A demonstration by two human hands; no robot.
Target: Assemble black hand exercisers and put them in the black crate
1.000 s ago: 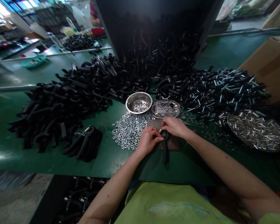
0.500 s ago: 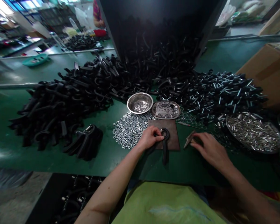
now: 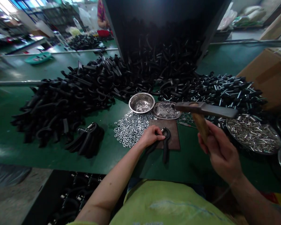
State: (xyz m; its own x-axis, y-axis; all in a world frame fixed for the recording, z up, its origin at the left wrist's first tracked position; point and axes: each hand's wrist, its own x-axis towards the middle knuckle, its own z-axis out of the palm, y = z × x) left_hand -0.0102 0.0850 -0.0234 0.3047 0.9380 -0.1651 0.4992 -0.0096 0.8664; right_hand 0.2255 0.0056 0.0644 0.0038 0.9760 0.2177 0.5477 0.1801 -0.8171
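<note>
My left hand (image 3: 152,136) pinches a black curved clamp part (image 3: 165,147) with a ring-shaped head and straight handle. That part lies on a brown metal plate (image 3: 174,131), its handle reaching past the near edge. My right hand (image 3: 221,150) is wrapped round the wooden handle of a hammer (image 3: 206,109), raised above the bench to the right of the plate. The hammer's long steel head lies nearly level in view. Small metal nuts (image 3: 131,129) lie heaped left of the plate. What sits under my left fingertips is hidden.
Behind the plate stand a steel bowl (image 3: 141,103) and an oval tray (image 3: 166,110) of small rings. Black parts (image 3: 67,100) pile up left; pieces with metal pins (image 3: 229,90) lie right. A round tray (image 3: 253,132) holds metal pins. A cardboard box (image 3: 269,78) stands far right.
My right hand has lifted the hammer from low beside the plate and turned its head across the view. The left hand stays on the black part.
</note>
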